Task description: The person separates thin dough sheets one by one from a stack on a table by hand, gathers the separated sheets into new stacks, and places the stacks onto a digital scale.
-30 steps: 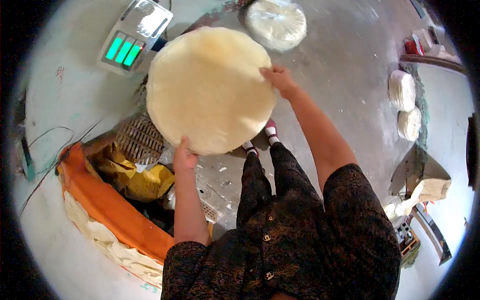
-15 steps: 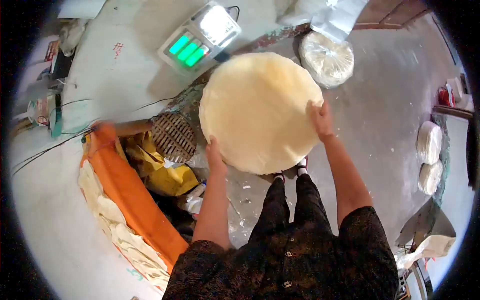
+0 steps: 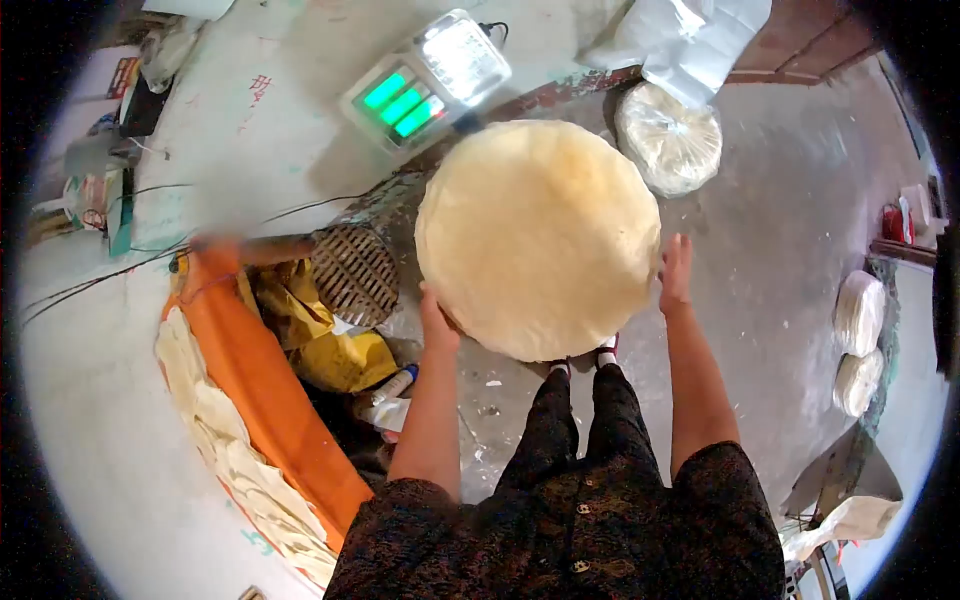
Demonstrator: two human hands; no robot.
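A wide, round, pale cream stack of thin flatbreads (image 3: 537, 240) lies flat in front of me, over my feet; whatever bears it is hidden beneath. At its lower left edge is my left hand (image 3: 436, 318), fingers lying along the rim, partly hidden. My right hand (image 3: 676, 275) is beside the right edge, its fingers stretched out and holding nothing. Just behind the stack, a digital scale display (image 3: 428, 80) glows with green panels, its digits washed out.
A plastic-wrapped round stack (image 3: 669, 138) sits behind on the right. To the left are a woven basket (image 3: 354, 276), yellow bags (image 3: 345, 360) and an orange cloth (image 3: 262, 390) with pale sheets along it. Two more pale stacks (image 3: 859, 313) lie far right.
My right hand has let go of the rim, its fingers now straightened beside it. My left hand stays at the lower left edge. The whole view has shifted slightly down and right.
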